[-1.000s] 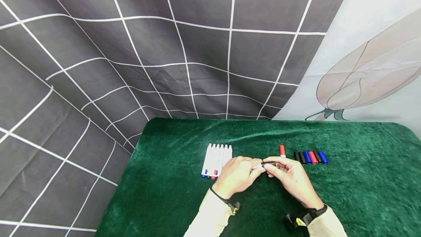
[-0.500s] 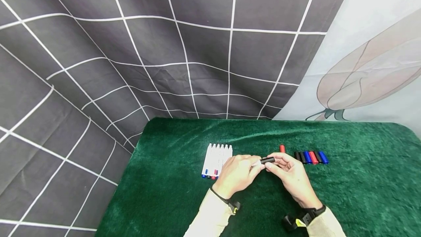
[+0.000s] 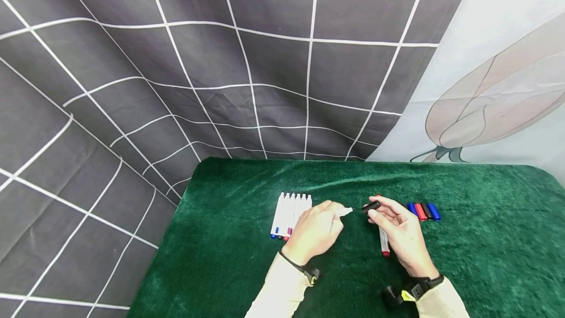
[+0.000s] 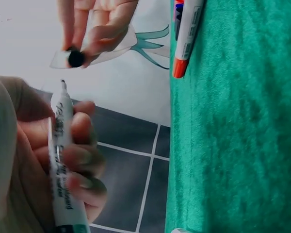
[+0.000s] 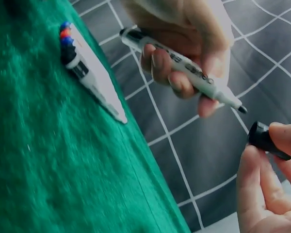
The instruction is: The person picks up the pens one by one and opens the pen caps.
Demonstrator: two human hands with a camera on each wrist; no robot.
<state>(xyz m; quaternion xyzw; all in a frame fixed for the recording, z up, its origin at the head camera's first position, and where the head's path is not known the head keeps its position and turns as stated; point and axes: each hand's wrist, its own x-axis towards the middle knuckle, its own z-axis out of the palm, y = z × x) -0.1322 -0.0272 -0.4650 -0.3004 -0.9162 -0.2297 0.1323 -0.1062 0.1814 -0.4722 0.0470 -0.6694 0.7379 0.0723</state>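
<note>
My left hand (image 3: 314, 229) grips a white whiteboard marker (image 4: 63, 160) whose dark tip is bare and points at the other hand. A black marker cap (image 5: 264, 138) is pinched between the thumb and fingers of my right hand (image 3: 399, 232), its mouth facing the tip across a small gap. Under the right hand lies a capped red marker (image 3: 384, 242), its middle partly hidden. Left of my left hand, several uncapped white markers (image 3: 289, 212) lie side by side, tips pointing away.
Several loose caps (image 3: 421, 211) in black, blue and red lie in a row to the right, partly covered by the right hand. A green cloth (image 3: 212, 264) covers the table. A grey gridded curtain (image 3: 273, 63) hangs behind it.
The black cap has come off the marker. My right hand has drawn it right and up, while the left has moved slightly left with the marker, baring the tip.
</note>
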